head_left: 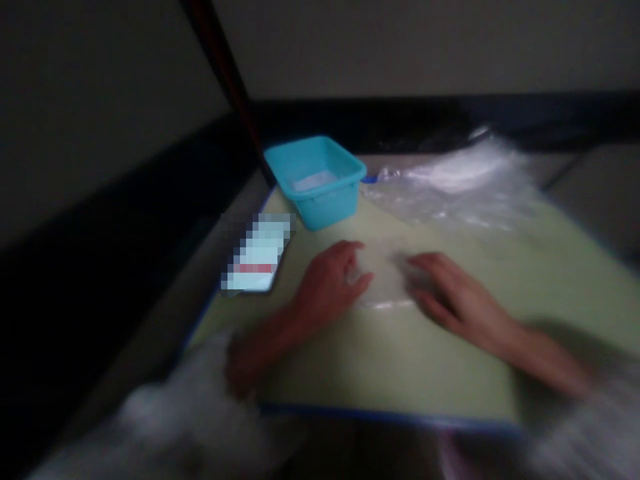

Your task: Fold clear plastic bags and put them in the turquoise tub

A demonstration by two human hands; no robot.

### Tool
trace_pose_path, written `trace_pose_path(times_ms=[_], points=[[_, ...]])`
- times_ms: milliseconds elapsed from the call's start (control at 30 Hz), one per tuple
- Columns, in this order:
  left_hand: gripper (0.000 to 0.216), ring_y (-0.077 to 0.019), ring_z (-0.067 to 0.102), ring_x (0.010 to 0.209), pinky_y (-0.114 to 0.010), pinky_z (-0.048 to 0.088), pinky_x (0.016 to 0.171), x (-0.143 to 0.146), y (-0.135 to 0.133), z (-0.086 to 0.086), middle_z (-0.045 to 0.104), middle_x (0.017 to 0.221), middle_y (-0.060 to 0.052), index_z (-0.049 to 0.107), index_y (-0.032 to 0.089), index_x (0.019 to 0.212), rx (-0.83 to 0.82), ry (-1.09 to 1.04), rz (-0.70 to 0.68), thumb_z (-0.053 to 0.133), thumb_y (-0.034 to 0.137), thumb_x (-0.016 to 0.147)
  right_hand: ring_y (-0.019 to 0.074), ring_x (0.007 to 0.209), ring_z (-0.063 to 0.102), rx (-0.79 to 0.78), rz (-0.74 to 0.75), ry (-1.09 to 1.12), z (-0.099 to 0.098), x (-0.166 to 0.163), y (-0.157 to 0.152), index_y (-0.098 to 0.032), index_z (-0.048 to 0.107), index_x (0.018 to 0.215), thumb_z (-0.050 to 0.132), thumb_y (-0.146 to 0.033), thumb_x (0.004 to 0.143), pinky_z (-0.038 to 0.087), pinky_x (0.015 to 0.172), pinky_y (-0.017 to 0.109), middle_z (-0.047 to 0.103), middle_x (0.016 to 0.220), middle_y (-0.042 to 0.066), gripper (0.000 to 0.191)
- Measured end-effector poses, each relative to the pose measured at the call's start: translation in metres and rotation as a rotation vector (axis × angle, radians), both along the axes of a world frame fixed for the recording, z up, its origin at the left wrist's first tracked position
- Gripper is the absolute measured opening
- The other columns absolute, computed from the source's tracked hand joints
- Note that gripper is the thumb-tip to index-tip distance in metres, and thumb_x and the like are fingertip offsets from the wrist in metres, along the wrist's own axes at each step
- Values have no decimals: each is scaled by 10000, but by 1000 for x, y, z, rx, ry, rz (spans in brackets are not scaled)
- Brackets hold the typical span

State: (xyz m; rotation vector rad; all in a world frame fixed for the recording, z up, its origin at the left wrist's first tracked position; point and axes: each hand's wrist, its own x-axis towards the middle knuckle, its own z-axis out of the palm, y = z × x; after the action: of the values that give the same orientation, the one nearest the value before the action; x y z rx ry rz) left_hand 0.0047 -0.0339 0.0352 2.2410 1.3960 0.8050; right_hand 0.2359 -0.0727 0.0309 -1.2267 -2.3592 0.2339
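A flat, clear plastic piece, seemingly a small bag [385,283], lies on the yellow-green tabletop between my hands. At its left edge, my left hand [333,280] is curled, with a pale bit of the plastic showing between thumb and fingers. My right hand [455,293] is at the right edge of the plastic, thumb and fingers apart, its fingertips blurred. Whether the right fingertips touch the plastic or hover just above it is unclear.
A turquoise plastic basket [330,207] with something pale inside stands at the back. Left of my hands lies a phone [260,257] with a lit, pixelated screen. Crumpled clear plastic [460,177] covers the back right. The table [390,373] has a blue edge.
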Motion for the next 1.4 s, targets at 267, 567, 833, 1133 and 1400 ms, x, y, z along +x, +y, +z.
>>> trace_pose_path(times_ms=[267,567,833,1133,1400], points=[[657,-265,169,1411,-398,191,1145,8,-13,-22,230,1497,-214,288,12,1387,111,442,-418,433,440,909,287,1378,234,61,129,-296,-21,2,-3,-154,-13,1491,356,-514,936,233,1095,536,235,1502,194,758],[731,-269,136,1416,-409,164,1142,4,-14,-25,200,1505,-211,251,42,1406,101,468,-416,406,533,888,310,1359,266,79,105,-308,-23,12,-8,-169,-98,1479,337,-578,916,255,1075,557,225,1499,187,821],[781,-259,142,1418,-408,159,1152,10,-13,-18,210,1505,-199,270,35,1410,141,373,-479,434,567,863,298,1343,320,41,144,-314,-10,22,-2,-123,50,1491,371,-559,915,319,1065,522,307,1475,188,790],[777,-244,202,1406,-398,202,1148,19,-5,-21,273,1492,-165,313,101,1412,138,304,-743,487,589,833,258,1192,530,12,111,-212,15,48,26,-205,474,1348,368,-279,949,432,997,487,542,1330,94,419],[727,-269,191,1408,-422,167,1148,19,-3,-18,242,1511,-126,347,168,1413,139,346,-783,482,592,838,240,1293,415,-38,207,-258,-1,55,38,-158,452,1363,363,-242,952,387,1050,469,479,1384,95,429]])
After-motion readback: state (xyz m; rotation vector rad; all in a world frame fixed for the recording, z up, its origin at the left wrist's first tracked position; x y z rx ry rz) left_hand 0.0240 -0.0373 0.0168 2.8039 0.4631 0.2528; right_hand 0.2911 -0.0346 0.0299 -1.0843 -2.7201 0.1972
